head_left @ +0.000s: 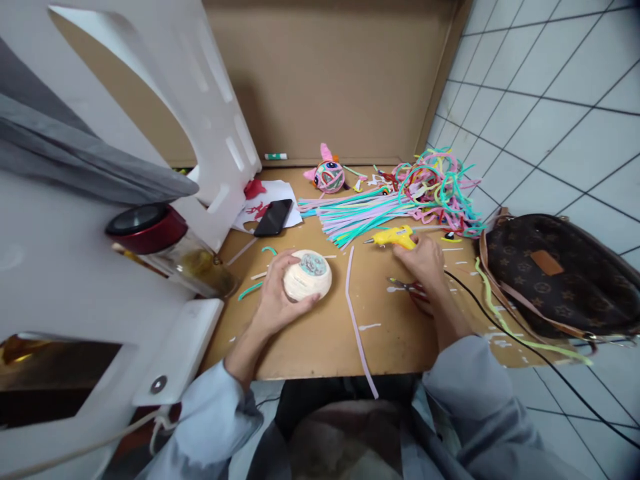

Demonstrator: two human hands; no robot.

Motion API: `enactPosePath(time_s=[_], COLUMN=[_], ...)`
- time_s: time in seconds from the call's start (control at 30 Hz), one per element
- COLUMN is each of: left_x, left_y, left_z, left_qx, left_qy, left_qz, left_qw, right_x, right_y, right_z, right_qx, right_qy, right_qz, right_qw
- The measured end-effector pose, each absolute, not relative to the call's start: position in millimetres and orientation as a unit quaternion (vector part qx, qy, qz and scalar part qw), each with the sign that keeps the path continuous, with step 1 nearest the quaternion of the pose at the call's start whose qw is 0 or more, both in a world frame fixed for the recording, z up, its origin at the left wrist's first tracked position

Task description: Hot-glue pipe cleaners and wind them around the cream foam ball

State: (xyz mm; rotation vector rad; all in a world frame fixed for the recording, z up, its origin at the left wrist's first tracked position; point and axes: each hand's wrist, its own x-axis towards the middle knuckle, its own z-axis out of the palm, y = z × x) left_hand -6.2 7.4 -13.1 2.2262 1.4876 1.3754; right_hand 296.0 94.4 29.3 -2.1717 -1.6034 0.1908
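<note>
Left fingers pinch a cream ball — right fingers grip a yellow glue gun, printing on both unreadable.

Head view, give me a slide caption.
Left hand holds a pale ball; right hand grips a yellow glue gun beside pastel pipe cleaners.

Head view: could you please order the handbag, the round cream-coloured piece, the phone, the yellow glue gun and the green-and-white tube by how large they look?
1. Handbag
2. Round cream-coloured piece
3. Phone and yellow glue gun: too alike to rank
4. Green-and-white tube
</note>
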Motion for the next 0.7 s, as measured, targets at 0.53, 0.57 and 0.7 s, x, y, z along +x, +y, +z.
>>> enactPosePath(time_s=[0.53, 0.57, 0.7], left_x=[-4, -4, -3], left_y=[3, 2, 1], left_z=[-4, -3, 2], left_qx=[0.740, 0.747, 0.766], left_qy=[0.500, 0.497, 0.481], left_qz=[0.437, 0.431, 0.419], left_qw=[0.107, 0.099, 0.082], right_x=[238, 235, 232], right_y=[57, 55, 55], right_z=[6, 5, 3], right_qx=[-0.448, -0.433, -0.415], right_qy=[-0.707, -0.714, -0.716], right_qz=[-0.082, -0.093, -0.118], right_qw=[0.540, 0.543, 0.549])
